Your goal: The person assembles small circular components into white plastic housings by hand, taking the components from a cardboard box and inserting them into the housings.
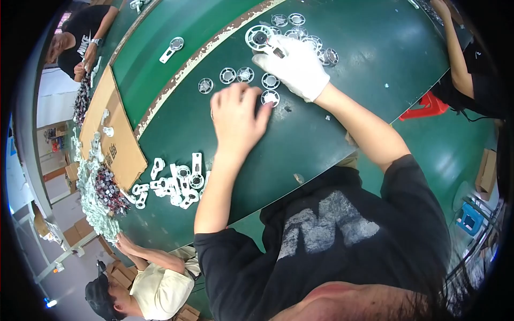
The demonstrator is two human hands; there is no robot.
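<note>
My gloved right hand [301, 67] is closed around a white handle-shaped plastic part [277, 52]. At the end of that part is a round spoked ring [259, 37] with a dark centre. My bare left hand [236, 115] is low over the green table, fingers apart and slightly bent, with no held object visible. Close to its thumb lies a spoked ring [270, 98], with another ring [270, 81] just beyond. Past the fingertips are more rings [227, 75]. Several others [313, 43] form a loose cluster beside and beyond my right hand.
White handle parts [179, 184] are heaped left of my left forearm. A green conveyor belt [214, 24] carries one finished-looking piece [172, 49]. Cardboard [115, 134] lies by piles of white and dark parts [96, 198]. Co-workers sit around the table; a red stool [425, 107] stands at right.
</note>
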